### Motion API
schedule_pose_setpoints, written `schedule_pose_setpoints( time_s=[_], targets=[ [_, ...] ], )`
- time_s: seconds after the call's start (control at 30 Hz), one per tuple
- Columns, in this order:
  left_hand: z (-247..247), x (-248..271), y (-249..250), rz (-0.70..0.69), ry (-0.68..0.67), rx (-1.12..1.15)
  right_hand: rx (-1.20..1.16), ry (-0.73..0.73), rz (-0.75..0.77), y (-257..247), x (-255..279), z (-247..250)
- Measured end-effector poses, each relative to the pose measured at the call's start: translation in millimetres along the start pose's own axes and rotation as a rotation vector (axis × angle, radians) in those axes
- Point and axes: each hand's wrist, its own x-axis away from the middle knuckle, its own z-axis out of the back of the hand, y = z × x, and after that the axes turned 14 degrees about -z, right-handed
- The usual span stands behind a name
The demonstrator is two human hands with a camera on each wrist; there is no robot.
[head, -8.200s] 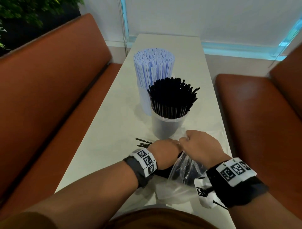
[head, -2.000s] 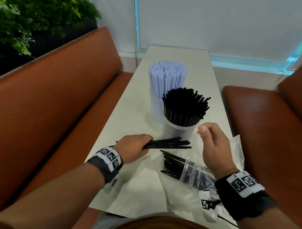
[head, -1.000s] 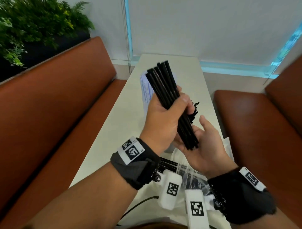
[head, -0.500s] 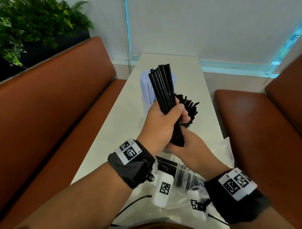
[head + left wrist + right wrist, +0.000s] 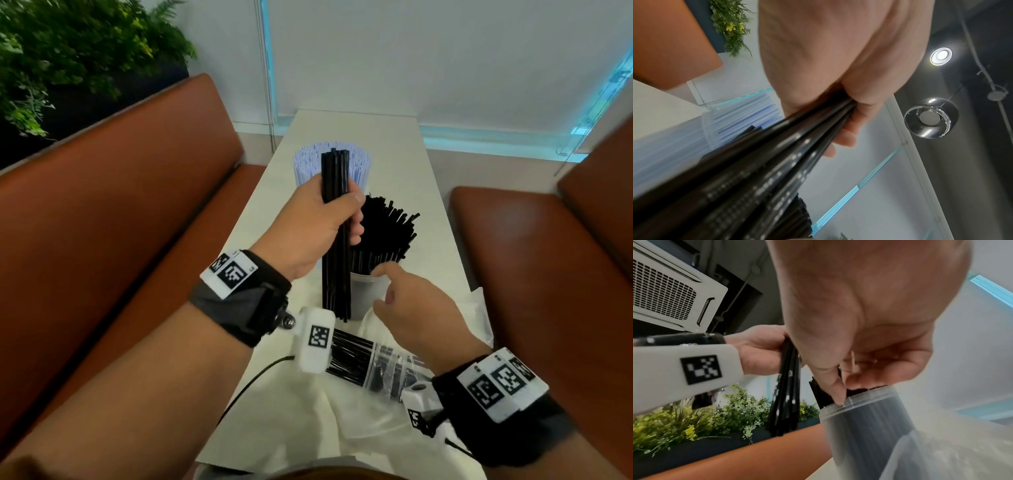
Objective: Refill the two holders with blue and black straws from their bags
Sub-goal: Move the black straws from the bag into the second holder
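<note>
Having been released from under the bundle of black straws (image 5: 335,240), now clenched upright by the left hand (image 5: 308,233) alone, the right hand (image 5: 411,305) (fingers loose, holding nothing) is brought to the black-straw holder (image 5: 368,294) at its 12 o'clock, so insertion seems imminent.

café or restaurant booth, brown padded benches (image 5: 113,212) flanking a narrow white table (image 5: 394,144), straw holders, planter greenery (image 5: 68,51)

Head view looks down along table (image 5: 387,144); wrist views look up from close; all share black straw bundle (image 5: 335,240) (image 5: 756,170) (image 5: 786,386).
</note>
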Motion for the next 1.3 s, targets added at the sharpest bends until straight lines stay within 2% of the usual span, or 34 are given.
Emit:
schedule_pose_setpoints(
  time_s=[0.07,0.13,0.27,0.33,0.43,0.5,0.57,0.67,0.73,0.8,0.87,0.9,0.97,1.0,1.03,1.1,1.2,1.27,1.3],
  targets=[
    [-1,-8,-1,0.015,0.022,-0.015,0.038,0.069,-0.035,-3,-5,-2],
    [-6,-18,-1,-0.043,0.127,-0.007,0.069,0.075,-0.044,-4,-12,-7],
    [-12,-33,0,-0.196,0.364,0.063,-0.022,0.029,0.009,3,-26,-15],
    [-13,-32,-3,-0.272,0.405,0.046,-0.045,0.026,0.029,7,-29,-18],
    [-17,-23,-13,-0.343,0.381,-0.092,-0.05,0.058,0.061,11,-32,-20],
    [-18,-15,-25,-0.303,0.308,-0.205,-0.046,0.07,0.067,11,-33,-20],
    [-18,-4,-39,-0.251,0.157,-0.376,-0.041,0.075,0.058,10,-33,-19],
    [-13,8,-55,-0.288,-0.03,-0.702,-0.061,0.08,0.069,10,-31,-20],
    [-9,7,-55,-0.268,-0.106,-0.752,-0.077,0.074,0.076,11,-31,-20],
    [-3,2,-47,-0.181,-0.193,-0.701,-0.08,0.067,0.073,11,-32,-20],
    [3,-2,-36,-0.114,-0.188,-0.667,-0.065,0.059,0.066,11,-33,-21],
    [4,-5,-26,-0.145,-0.146,-0.667,-0.063,0.057,0.066,11,-33,-21],
    [1,-12,-8,-0.32,-0.065,-0.694,-0.074,0.059,0.066,12,-33,-22],
    [-2,-14,-3,-0.405,-0.073,-0.73,-0.076,0.063,0.063,12,-33,-22],
    [-6,-15,-1,-0.459,-0.126,-0.793,-0.073,0.069,0.06,11,-33,-22],
    [-16,-10,-5,-0.471,-0.335,-0.973,-0.065,0.08,0.051,11,-33,-23],
    [-24,9,-29,-0.325,-0.635,-1.202,-0.055,0.112,0.05,11,-33,-23],
    [-22,13,-35,-0.284,-0.721,-1.245,-0.059,0.136,0.038,11,-31,-23],
    [-20,11,-33,-0.321,-0.714,-1.229,-0.06,0.136,0.035,10,-30,-24]
  ],
)
